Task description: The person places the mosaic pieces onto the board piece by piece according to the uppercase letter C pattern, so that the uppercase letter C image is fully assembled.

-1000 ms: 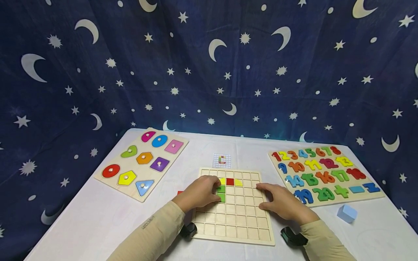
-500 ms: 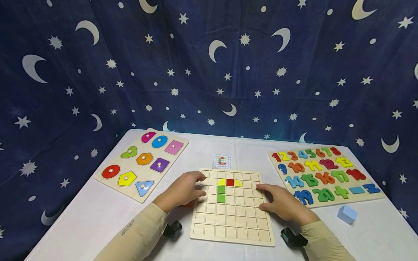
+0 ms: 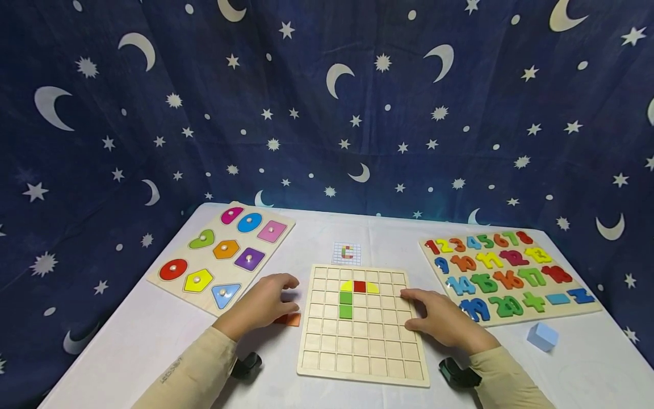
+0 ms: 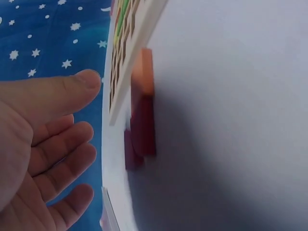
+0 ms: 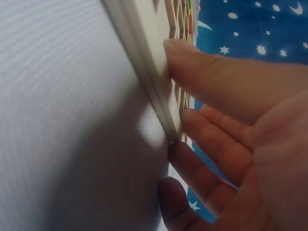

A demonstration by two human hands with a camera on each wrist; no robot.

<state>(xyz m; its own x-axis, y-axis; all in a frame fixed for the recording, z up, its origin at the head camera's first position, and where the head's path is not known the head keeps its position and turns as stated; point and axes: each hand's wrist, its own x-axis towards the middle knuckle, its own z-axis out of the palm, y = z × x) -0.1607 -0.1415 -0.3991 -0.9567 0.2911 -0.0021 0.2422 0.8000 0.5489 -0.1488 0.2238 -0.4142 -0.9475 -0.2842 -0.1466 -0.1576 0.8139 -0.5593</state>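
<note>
A wooden grid board (image 3: 370,346) lies mid-table, holding a red square (image 3: 360,286), two yellow rounded pieces (image 3: 373,287) and two green squares (image 3: 346,297). My left hand (image 3: 263,304) hovers left of the board, fingers spread and nothing between them. Under and beside it lies an orange block (image 3: 293,320); the left wrist view also shows a red block (image 4: 144,127) touching it and a darker red block (image 4: 132,154) behind. My right hand (image 3: 441,318) rests at the board's right edge, the thumb (image 5: 185,55) touching it, fingers loosely bent.
A small pattern card (image 3: 347,253) lies behind the board. To the left is a knobbed shape puzzle (image 3: 212,267), to the right a number puzzle (image 3: 546,284). A light-blue block (image 3: 543,336) sits in front of the number puzzle. A starry cloth hangs behind the table.
My left hand has moved left from above the green squares to beside the board, uncovering the left columns and then the orange block. The right hand has stayed in place.
</note>
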